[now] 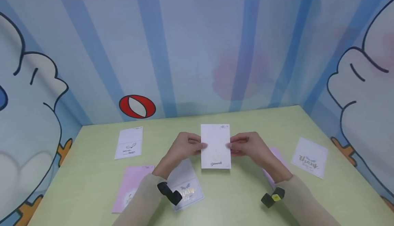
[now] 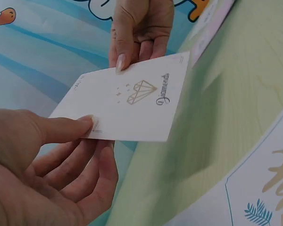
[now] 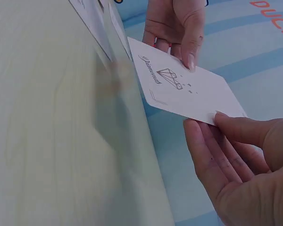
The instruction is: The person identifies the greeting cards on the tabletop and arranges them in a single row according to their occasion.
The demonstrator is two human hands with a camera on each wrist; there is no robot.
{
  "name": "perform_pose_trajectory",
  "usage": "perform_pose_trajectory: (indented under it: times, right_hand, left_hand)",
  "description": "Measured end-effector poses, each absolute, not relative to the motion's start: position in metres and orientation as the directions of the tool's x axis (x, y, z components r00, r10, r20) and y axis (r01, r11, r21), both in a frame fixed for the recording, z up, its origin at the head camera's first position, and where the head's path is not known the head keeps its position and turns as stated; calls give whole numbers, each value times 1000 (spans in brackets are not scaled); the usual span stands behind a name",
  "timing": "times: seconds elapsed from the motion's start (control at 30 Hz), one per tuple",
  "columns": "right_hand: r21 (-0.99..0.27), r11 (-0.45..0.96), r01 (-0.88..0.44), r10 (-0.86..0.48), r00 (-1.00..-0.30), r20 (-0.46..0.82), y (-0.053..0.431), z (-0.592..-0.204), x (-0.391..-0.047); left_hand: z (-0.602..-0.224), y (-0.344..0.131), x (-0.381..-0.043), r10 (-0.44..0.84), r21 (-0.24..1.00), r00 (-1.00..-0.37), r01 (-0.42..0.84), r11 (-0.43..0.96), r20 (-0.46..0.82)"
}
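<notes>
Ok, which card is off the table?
The white Diamonds card, pinched by the left hand and right hand; the other cards lie on the table.

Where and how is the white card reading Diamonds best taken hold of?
Probably at its long edges, left grip from the left, right grip from the right, pinching face and underside: the white card is thin and off the table, leaving both faces reachable.

A blue-striped wall (image 1: 197,48) stands behind the pale green table (image 1: 231,198).
</notes>
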State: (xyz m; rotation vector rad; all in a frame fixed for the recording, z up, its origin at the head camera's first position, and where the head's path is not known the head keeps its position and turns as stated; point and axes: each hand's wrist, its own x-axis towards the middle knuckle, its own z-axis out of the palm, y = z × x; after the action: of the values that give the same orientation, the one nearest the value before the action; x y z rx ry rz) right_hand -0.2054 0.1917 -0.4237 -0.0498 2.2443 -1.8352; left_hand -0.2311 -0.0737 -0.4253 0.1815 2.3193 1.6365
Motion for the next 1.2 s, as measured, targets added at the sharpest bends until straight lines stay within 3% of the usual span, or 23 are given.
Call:
perform_pose_trajectory:
  times: [0.3, 0.77, 1.2]
  right_hand:
    - [-988, 58, 144, -170, -974, -152, 169, -417, -219]
    - [-971, -117, 209, -192, -964, -184, 125, -417, -249]
    - [-944, -147, 295, -227, -939, -258, 88, -424, -274]
  left_hand:
    - [-420, -91, -232, 97, 977, -980, -160, 138, -174]
    - [-422, -132, -252, 18, 970, -970, -243, 1, -243]
    - [-424, -169, -270, -22, 937, -938, -346, 48, -345]
